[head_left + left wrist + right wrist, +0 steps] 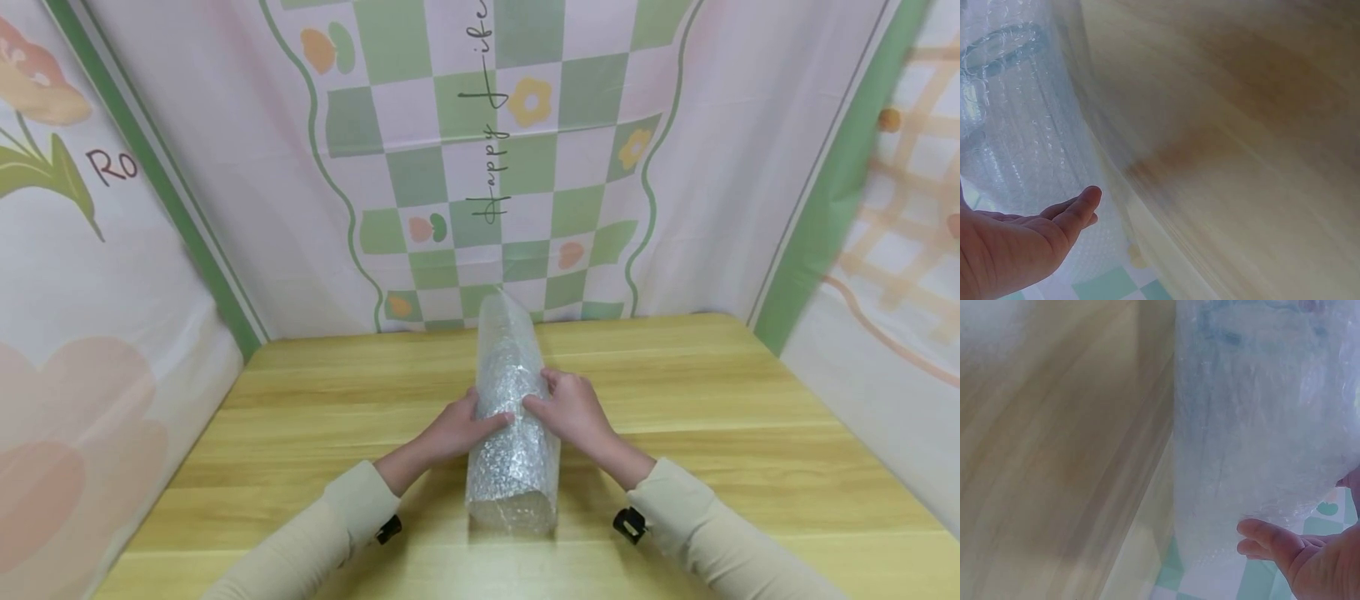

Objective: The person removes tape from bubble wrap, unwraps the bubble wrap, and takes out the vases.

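A long bundle of clear bubble wrap (pixel 510 467), rolled into a tube, lies on the wooden table and points away from me. Its near end is open and round, and the far end narrows to a loose flap. My left hand (pixel 457 427) holds its left side, thumb over the top. From the right, my right hand (pixel 573 408) holds it a little farther up, its thumb also on the upper surface. A bluish-green band shows through the bubble wrap (pixel 1010 119) in the left wrist view; what it belongs to I cannot tell.
The wooden table (pixel 315 483) reaches a back wall hung with a green-and-white checked cloth (pixel 465 167). Printed curtains hang at the left (pixel 97 275) and right (pixel 885 333). Black wrist straps (pixel 628 525) show below the sleeves.
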Demonstrator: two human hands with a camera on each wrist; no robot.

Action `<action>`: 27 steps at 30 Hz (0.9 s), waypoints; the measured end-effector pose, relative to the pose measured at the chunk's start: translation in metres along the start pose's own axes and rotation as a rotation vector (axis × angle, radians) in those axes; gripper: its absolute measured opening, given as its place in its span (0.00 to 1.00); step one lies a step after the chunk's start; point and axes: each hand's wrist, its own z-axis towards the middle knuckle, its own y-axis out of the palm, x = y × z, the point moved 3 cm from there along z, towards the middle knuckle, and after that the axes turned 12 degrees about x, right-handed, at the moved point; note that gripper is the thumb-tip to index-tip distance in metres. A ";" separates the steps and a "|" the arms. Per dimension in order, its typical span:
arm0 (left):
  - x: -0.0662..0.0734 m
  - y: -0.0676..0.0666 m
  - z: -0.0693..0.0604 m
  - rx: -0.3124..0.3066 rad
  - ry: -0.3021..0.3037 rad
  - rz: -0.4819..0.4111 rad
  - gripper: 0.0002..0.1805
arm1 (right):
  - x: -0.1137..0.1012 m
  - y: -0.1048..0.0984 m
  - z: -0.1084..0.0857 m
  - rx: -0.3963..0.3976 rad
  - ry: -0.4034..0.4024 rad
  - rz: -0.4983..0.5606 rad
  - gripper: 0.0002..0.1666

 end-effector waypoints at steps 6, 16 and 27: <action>0.000 0.000 0.000 0.002 -0.001 0.002 0.45 | -0.001 -0.001 0.001 -0.007 -0.008 -0.003 0.34; 0.001 -0.002 0.001 -0.011 -0.009 0.047 0.48 | 0.000 -0.004 0.003 -0.026 -0.047 -0.010 0.33; -0.003 -0.001 0.003 -0.022 -0.005 0.034 0.49 | 0.006 -0.009 0.005 -0.110 -0.044 0.007 0.38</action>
